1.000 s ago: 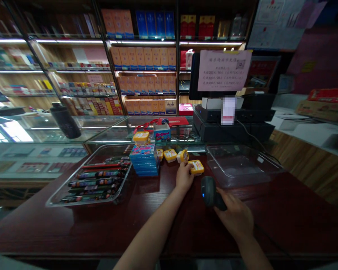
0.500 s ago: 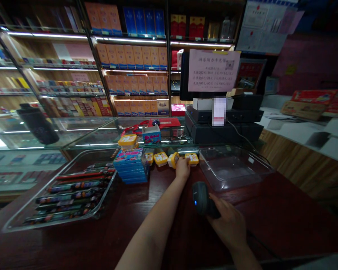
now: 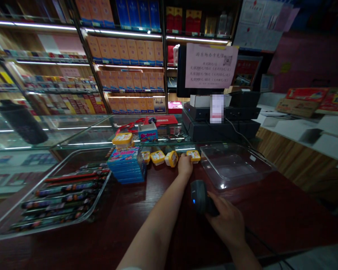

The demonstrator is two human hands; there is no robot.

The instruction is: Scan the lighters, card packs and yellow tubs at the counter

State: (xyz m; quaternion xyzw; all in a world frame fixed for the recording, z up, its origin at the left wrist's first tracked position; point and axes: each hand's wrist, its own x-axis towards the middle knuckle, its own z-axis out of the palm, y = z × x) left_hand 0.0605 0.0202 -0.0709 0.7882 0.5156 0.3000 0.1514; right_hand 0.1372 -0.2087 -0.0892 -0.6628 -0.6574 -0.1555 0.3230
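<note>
My left hand [image 3: 185, 165] reaches across the dark red counter and pinches a small yellow packet [image 3: 193, 155] at the right end of a row of like packets [image 3: 158, 157]. My right hand [image 3: 227, 221] is wrapped round a black handheld barcode scanner [image 3: 199, 195] with a blue light, held just above the counter near my left wrist. A stack of blue boxes [image 3: 126, 163] with another yellow packet [image 3: 122, 139] on top stands left of the row.
An empty clear plastic tray [image 3: 236, 167] lies to the right of the packets. A second clear tray [image 3: 49, 195] with long dark sticks lies at left. Behind are a glass display case [image 3: 81, 131], a till with monitor [image 3: 218, 123] and shelves of boxes.
My left hand has carried the yellow packet from mid-counter back to the row by the glass case. The scanner hand has shifted slightly left, and the view has moved.
</note>
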